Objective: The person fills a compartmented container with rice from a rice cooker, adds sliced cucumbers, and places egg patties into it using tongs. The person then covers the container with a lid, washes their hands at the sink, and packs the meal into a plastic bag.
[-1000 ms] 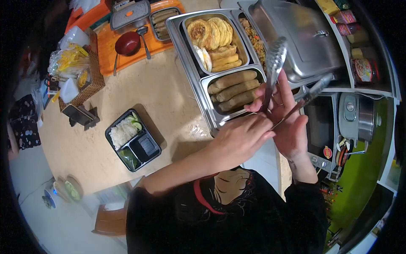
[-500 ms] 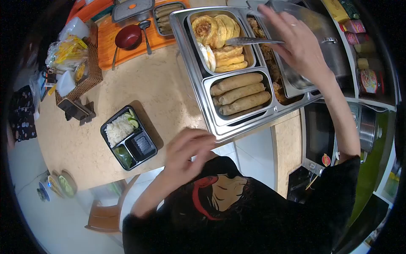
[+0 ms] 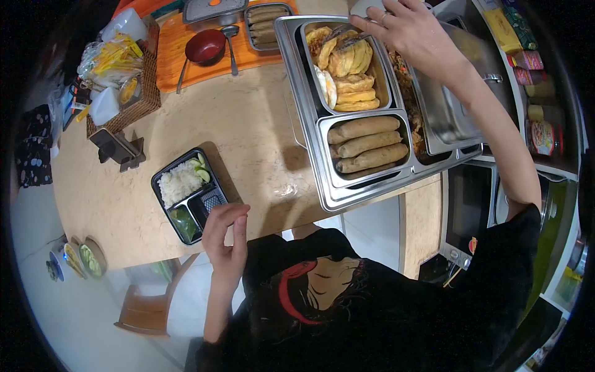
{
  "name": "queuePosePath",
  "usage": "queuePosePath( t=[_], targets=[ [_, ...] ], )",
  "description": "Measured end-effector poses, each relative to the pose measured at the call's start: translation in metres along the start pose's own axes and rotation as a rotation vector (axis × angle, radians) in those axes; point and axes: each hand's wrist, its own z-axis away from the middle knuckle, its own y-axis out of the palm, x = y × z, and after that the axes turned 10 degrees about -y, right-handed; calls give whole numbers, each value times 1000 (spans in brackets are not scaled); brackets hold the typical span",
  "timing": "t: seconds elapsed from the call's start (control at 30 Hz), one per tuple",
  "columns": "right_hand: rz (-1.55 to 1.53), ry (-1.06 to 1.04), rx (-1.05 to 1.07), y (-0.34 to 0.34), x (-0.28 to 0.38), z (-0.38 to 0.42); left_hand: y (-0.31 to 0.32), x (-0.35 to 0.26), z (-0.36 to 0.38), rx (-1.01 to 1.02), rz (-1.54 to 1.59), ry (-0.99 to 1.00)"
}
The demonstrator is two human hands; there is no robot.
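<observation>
My right hand point(image 3: 403, 31) is closed on metal tongs point(image 3: 354, 41), whose ends reach in among the fried eggs and omelets point(image 3: 350, 62) in the upper steel pan. Part of the tongs is hidden by my fingers. My left hand point(image 3: 226, 232), fingers curved and thumb apart, is empty beside the lower right corner of a black compartment lunch box point(image 3: 162, 208). White rice point(image 3: 181, 184), cucumber slices point(image 3: 202, 168) and a green packet point(image 3: 182, 222) lie in the box. Brown sausage-like rolls point(image 3: 372, 146) fill the lower pan.
A steel lid point(image 3: 449, 105) partly covers a pan of browned food point(image 3: 409, 93) at right. On an orange tray point(image 3: 260, 65) stand a red bowl point(image 3: 205, 48) and spoons. A wicker basket point(image 3: 145, 74) and a phone on a stand point(image 3: 118, 149) are at left.
My right hand has moved left and up, bringing the tongs into the eggs. My left hand has moved left from the steel tray's corner to the lunch box. The camera view has shifted slightly.
</observation>
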Motion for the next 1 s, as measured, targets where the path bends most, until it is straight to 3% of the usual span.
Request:
queuePosePath(
  t=[0.17, 0.4, 0.5, 0.53, 0.67, 0.9, 1.0],
  targets=[
    [106, -132, -136, 26, -4, -9, 5, -3, 2, 24, -6, 31],
    [99, -90, -79, 3, -10, 30, 9, -21, -12, 42, 14, 10],
    [-150, 150, -138, 7, 1, 56, 30, -37, -54, -30, -94, 248],
    [-137, 143, -148, 3, 3, 62, 38, -47, -75, -53, -211, 383],
    [-393, 331, -186, -19, 18, 78, 87, -84, -142, -200, -403, 612],
    [-616, 429, -233, -5, 33, 104, 117, -97, -181, -96, -343, 756],
    [-769, 498, -243, -3, 31, 110, 122, -93, -190, -75, -362, 692]
  ],
)
